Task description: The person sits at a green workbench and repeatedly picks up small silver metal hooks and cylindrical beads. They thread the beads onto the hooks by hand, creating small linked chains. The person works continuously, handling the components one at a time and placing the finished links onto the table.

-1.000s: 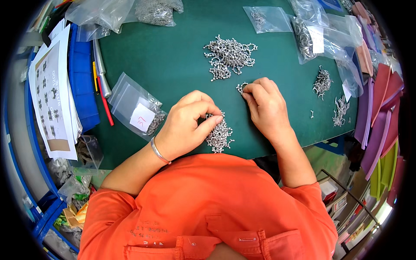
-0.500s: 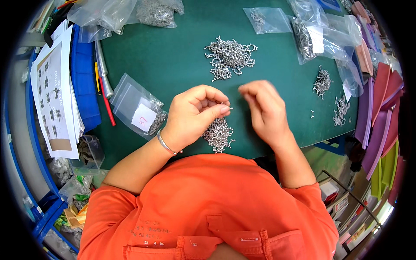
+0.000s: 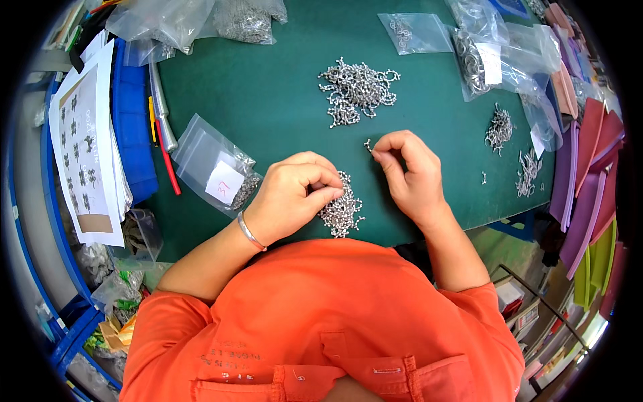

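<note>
My right hand (image 3: 415, 175) pinches a small silver metal link (image 3: 368, 145) between thumb and fingertips, just above the green tabletop. To its left, my left hand (image 3: 289, 194) has thumb and forefinger pressed together at the near pile of small silver metal parts (image 3: 341, 213). Whatever those left fingertips hold is too small to make out, and the hand covers the pile's left side. A larger pile of short silver chain-like links (image 3: 360, 90) lies farther back, apart from both hands. Beside my left hand rests a clear zip bag (image 3: 204, 157) with metal parts and a white label.
Bags of metal parts (image 3: 244, 20) stand at the back left, and more bags (image 3: 472, 60) at the back right. Small piles (image 3: 499, 128) lie at the right. A red pen (image 3: 167, 161), a blue bin (image 3: 134, 127) and printed sheets (image 3: 84, 147) border the left.
My left hand has moved down to the near pile. My right hand, blurred and without a visible part before, now shows a small link at its fingertips.
</note>
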Demonstrator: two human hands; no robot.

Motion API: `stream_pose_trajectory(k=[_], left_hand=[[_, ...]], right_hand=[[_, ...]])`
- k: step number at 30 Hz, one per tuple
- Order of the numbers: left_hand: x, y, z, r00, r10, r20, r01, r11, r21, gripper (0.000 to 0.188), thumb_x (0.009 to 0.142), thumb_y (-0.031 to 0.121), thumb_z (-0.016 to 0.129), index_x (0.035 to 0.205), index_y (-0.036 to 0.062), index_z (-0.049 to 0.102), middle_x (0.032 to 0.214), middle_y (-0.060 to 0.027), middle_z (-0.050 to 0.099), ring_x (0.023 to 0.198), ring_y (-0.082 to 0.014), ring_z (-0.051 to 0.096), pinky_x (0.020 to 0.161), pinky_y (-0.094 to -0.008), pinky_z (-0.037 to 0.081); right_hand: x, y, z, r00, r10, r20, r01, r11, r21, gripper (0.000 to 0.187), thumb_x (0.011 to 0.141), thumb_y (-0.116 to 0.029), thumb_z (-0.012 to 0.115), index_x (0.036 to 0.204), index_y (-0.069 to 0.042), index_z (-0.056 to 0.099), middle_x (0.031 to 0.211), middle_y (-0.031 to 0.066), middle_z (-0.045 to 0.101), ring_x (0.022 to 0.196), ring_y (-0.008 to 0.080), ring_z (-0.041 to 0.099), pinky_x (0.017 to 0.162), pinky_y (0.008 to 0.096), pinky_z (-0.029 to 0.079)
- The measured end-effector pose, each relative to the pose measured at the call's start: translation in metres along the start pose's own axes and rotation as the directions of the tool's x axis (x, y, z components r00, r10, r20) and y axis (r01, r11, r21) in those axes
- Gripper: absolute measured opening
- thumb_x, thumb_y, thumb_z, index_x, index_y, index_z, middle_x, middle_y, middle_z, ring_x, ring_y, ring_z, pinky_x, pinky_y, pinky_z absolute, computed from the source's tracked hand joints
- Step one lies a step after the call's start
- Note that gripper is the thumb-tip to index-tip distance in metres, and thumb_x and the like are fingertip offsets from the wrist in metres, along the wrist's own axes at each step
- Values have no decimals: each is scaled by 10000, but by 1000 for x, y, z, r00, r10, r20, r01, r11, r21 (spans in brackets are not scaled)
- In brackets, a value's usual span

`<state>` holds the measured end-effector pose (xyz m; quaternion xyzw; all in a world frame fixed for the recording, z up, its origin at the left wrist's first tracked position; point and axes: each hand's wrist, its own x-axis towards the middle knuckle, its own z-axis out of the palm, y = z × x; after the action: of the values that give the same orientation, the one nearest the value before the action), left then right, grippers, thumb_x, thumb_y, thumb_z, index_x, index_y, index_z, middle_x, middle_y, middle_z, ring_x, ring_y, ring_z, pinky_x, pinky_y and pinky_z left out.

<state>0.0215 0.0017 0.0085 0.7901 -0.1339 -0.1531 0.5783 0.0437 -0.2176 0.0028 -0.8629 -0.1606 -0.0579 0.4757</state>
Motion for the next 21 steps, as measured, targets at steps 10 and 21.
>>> stream_pose_trajectory(k=[10, 21], left_hand=[[33, -2, 8, 948, 253, -192, -152, 891, 427, 238, 804, 0, 705, 1026, 28, 623, 980, -102, 574, 708, -240, 574, 655, -331, 493], [44, 18, 7, 962, -265, 71, 274, 937, -215, 142, 899, 77, 699, 988, -20, 647, 862, -76, 696, 741, -133, 682, 646, -265, 554]], right_hand=[[4, 6, 5, 991, -74, 109, 108, 932, -346, 103, 778, -27, 708, 843, -48, 630, 899, 79, 590, 819, 304, 560, 721, 407, 473], [-7, -4, 3, 997, -69, 22, 68, 997, 35, 95, 854, 36, 658, 892, -13, 586, 844, 118, 625, 719, 275, 631, 614, 346, 512]])
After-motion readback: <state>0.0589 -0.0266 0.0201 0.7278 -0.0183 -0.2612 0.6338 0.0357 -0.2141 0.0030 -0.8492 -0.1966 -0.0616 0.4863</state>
